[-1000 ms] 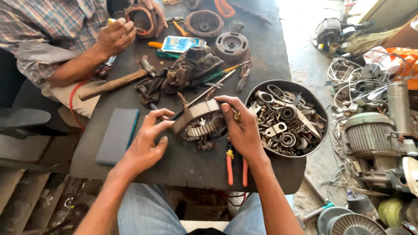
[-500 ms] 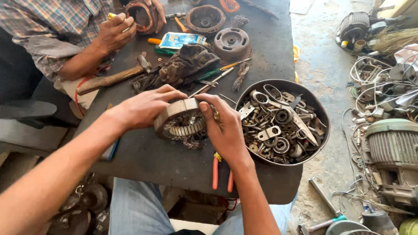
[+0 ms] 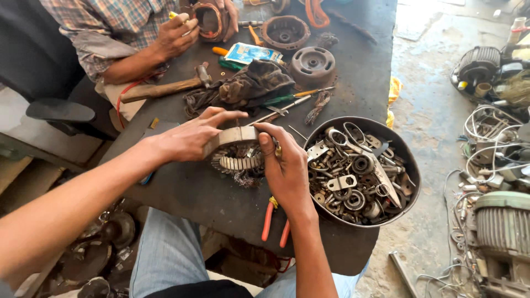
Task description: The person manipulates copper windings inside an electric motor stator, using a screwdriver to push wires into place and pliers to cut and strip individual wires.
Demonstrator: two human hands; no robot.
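Both my hands hold a round toothed metal stator core resting on the dark worktable. My left hand grips its upper left rim, fingers stretched over the top. On its right side my right hand is closed around the rim, a ring on one finger. Bits of copper wire lie under the core. Orange-handled pliers lie just below my right wrist, partly hidden by it.
A round metal bowl full of washers, nuts and scissors sits right of my hands. Across the table another person's hands hold a copper-wound coil. A hammer, dirty rag, screwdrivers and motor end caps lie beyond. Motors and wires crowd the floor at right.
The view has swung left and closer. My hands have kept hold of the stator core, with my left fingers now reaching further across its top.
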